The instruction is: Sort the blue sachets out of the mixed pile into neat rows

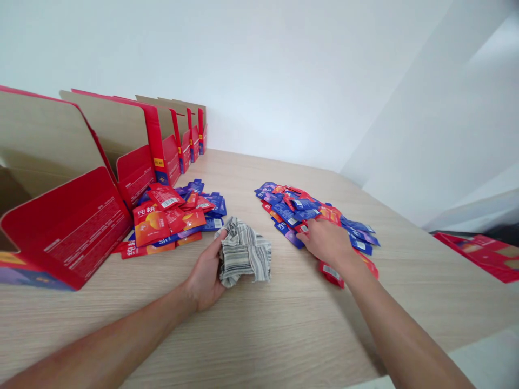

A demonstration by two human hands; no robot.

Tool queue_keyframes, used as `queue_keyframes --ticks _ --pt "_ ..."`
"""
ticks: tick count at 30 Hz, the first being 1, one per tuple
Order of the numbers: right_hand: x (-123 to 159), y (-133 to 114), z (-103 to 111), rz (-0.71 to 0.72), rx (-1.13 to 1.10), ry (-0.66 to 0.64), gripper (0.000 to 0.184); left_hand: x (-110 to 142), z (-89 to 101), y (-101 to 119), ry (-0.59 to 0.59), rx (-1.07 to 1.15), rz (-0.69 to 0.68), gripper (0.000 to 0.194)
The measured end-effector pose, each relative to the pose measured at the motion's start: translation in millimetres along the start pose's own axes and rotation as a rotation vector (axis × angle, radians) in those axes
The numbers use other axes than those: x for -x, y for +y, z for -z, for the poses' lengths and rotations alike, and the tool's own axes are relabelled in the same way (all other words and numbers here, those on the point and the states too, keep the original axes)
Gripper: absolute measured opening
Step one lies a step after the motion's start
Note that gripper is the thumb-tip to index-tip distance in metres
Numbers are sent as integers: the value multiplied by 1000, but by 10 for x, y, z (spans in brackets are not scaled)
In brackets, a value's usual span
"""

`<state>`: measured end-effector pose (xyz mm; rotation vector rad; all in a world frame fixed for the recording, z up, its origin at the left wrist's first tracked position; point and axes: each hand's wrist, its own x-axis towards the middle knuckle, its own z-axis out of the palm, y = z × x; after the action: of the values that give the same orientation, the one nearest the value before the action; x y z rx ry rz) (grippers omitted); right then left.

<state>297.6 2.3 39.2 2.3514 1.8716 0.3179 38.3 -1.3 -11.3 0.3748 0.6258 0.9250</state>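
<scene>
Btwn pouch piles: cloth, open tbl

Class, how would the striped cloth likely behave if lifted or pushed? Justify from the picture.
The striped cloth looks floppy, since it bunches into folds in the left hand. It is probably light, as its edges look thin. Pushed, its soft creases suggest it would crumple rather than roll.

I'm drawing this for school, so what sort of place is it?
Maybe a packing spot: there's a row of open red boxes, two piles of red and blue packets, and a wood-patterned table by a white wall.
</scene>
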Motion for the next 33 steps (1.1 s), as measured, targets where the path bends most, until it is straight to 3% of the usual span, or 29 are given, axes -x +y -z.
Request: queue_keyframes --ticks 5,10,13,15,18,21,24,27,30,33 --pt "63 108 -218 12 22 -56 34 59 -18 32 -3 1 -27 48" --pt "74 72 -162 16 32 -10 39 113 -18 57 -37 7 -38 52" --pt "80 84 -71 -19 -17 95 36 109 3 50 -41 15 -28 56" --pt "94 48 -6 -1 -189 211 33 101 8 44 -33 18 -27 55" --pt "131 -168 59 118 -700 293 35 89 0 38 -12 19 -17 51" --pt "160 -564 24 231 -1059 221 38 70 -5 26 19 30 -21 48" --pt "160 -952 -127 286 -954 185 33 45 9 9 37 52 -29 42" --pt "163 -1164 -316 321 -835 326 27 29 22 6 60 81 -40 41" --pt "209 -1229 -446 423 -871 467 43 26 16 16 72 117 -54 40" --pt "288 -1264 -495 611 -861 389 61 25 2 16 106 143 -38 38"
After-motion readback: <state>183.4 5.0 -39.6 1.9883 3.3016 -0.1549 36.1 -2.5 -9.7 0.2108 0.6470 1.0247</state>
